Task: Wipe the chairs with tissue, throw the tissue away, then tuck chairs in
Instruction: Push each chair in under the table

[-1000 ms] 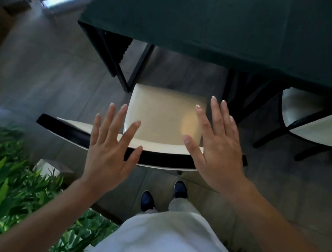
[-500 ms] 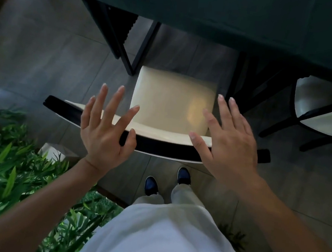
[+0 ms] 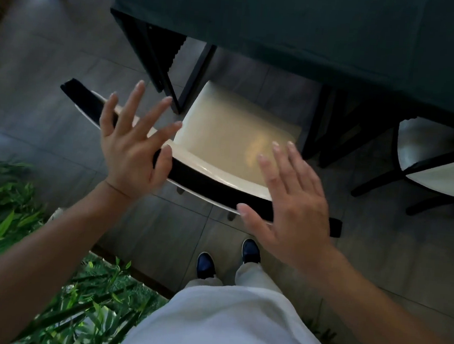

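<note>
Tuck-in step, by the look of it: no tissue visible. Left hand (image 3: 132, 147) and right hand (image 3: 290, 204) both spread flat, fingers splayed, gripping nothing, over the chair (image 3: 231, 142) backrest's dark top rail. Chair sits pulled out, its seat front just short of the table (image 3: 301, 27) edge. Next: palms onto rail, push straight forward between the table legs.

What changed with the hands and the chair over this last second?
The left hand drifted left along the chair's backrest. Both hands stayed open and empty, the right hand over the backrest. The chair seat still sits short of the table, untucked.
</note>
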A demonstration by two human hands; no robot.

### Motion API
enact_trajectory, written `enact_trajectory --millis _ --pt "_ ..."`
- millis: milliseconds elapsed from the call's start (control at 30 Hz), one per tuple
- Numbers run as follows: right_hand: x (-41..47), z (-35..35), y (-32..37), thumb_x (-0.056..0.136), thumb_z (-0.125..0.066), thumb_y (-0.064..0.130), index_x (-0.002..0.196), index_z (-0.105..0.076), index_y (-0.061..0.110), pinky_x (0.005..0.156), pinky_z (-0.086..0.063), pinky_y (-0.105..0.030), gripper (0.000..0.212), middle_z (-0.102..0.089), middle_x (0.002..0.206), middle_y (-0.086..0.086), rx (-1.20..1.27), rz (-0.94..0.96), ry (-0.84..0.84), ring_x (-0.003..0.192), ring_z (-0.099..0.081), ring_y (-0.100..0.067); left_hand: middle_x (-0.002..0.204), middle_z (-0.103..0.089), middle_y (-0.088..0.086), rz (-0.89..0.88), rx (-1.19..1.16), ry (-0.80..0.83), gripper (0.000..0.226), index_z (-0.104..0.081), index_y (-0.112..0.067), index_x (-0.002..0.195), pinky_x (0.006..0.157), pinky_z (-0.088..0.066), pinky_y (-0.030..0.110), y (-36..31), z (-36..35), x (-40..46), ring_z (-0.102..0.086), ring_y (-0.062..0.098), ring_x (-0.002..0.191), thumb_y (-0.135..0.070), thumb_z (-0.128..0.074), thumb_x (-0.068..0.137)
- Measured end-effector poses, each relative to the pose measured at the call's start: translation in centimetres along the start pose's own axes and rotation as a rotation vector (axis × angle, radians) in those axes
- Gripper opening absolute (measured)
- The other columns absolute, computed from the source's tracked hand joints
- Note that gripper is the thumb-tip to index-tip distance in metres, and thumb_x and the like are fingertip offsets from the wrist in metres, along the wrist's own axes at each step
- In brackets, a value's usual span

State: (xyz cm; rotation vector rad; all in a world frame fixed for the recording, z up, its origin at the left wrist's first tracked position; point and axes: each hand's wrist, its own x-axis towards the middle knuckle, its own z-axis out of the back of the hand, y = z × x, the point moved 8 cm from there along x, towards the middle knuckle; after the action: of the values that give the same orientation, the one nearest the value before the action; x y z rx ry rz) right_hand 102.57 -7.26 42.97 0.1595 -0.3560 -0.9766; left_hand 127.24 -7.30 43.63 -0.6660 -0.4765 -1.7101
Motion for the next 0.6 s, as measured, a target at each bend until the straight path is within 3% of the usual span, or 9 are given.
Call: enact_trajectory --millis 133,233,500,600 --pt "3.4 -1.6 4.4 0.1 -0.049 0.047 0.146 -0.055 0.009 0.12 -0.028 -0.058 0.06 -0.041 0.159 -0.017 -0.005 0.117 -0.086 0.154 -0.027 -0.035 0.143 -0.061 0.004 0.16 -0.008 0.078 0.052 -0.075 -0.012 0.118 0.112 -0.027 0.07 5.6 -0.3 -2.9 -0.038 0.037 0.148 -0.032 -0.029 0.104" --pt "6.2 -3.0 5.4 0.101 -0.043 0.05 0.141 -0.059 0.011 0.12 -0.026 -0.057 0.058 -0.039 0.161 -0.018 -0.173 0.13 -0.006 0.153 -0.028 -0.037 0.149 -0.056 0.003 0.209 0.024 0.103 0.051 -0.073 -0.012 0.123 0.114 -0.023 0.072 7.6 -0.9 -3.0 -0.032 0.039 0.151 -0.032 -0.028 0.107" --pt "8.1 0.1 -3.3 0.099 -0.052 0.039 0.131 -0.068 0.01 0.12 -0.03 -0.053 0.045 -0.049 0.154 -0.016 -0.219 0.038 -0.252 0.149 -0.037 -0.033 0.153 -0.052 0.0 0.22 0.053 0.036 0.043 -0.074 -0.02 0.122 0.116 -0.026 0.066 2.5 -3.7 0.7 -0.035 0.038 0.149 -0.029 -0.038 0.101" --pt "7.7 1.1 -6.7 0.097 -0.052 0.036 0.131 -0.068 0.013 0.122 -0.026 -0.054 0.044 -0.047 0.156 -0.014 -0.279 -0.119 -0.274 0.152 -0.031 -0.033 0.151 -0.054 -0.002 0.191 0.042 0.011 0.042 -0.076 -0.023 0.117 0.117 -0.028 0.062 0.2 -4.5 1.8 -0.036 0.035 0.149 -0.03 -0.039 0.1"
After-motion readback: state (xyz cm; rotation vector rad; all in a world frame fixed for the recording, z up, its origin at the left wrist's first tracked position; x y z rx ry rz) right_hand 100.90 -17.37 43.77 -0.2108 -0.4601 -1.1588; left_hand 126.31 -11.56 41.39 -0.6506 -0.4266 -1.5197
